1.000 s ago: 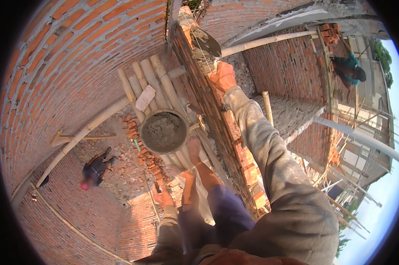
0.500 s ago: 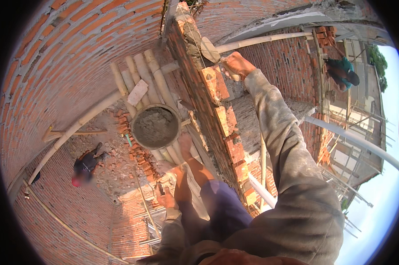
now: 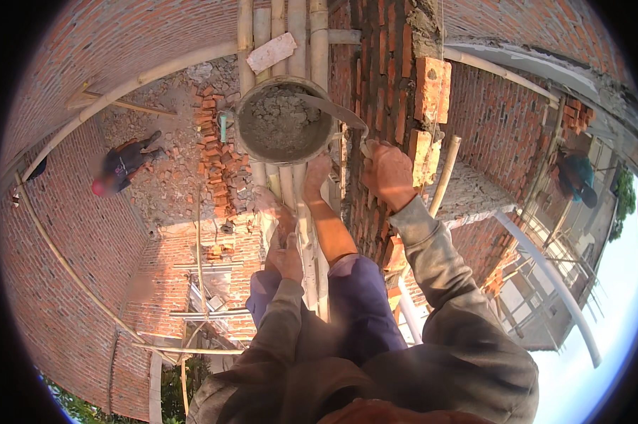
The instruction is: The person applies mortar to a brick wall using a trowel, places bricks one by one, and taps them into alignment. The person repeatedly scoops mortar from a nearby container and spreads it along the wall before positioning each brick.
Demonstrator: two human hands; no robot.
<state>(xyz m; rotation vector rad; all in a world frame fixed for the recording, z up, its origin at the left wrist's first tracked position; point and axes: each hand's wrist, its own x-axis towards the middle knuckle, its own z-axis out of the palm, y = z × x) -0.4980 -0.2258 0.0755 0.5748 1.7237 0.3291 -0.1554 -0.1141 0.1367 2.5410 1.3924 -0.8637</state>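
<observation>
My right hand [image 3: 389,173] is closed around the handle of a trowel [image 3: 336,112]. Its blade reaches over the right rim of a round tub [image 3: 244,145], with the tip at the grey mortar [image 3: 280,120] inside. Just right of that hand runs a narrow brick wall [image 3: 379,92], with orange bricks [image 3: 432,88] along its top and wet mortar beyond them. My left hand [image 3: 288,261] hangs near my left leg, holding nothing that I can see, its fingers loosely stretched. My bare feet [image 3: 317,177] are on the bamboo poles below the tub.
A loose pale brick [image 3: 271,54] lies on bamboo poles [image 3: 319,42] beyond the tub. Stacked bricks [image 3: 216,159] and rubble lie far below on the left, where a person [image 3: 124,168] bends. Another person [image 3: 575,177] is at the far right. A string [image 3: 442,28] runs along the wall top.
My right hand has come back from the wall top toward the tub, bringing the trowel over the mortar. My left hand has shifted closer to my leg. The view has turned too.
</observation>
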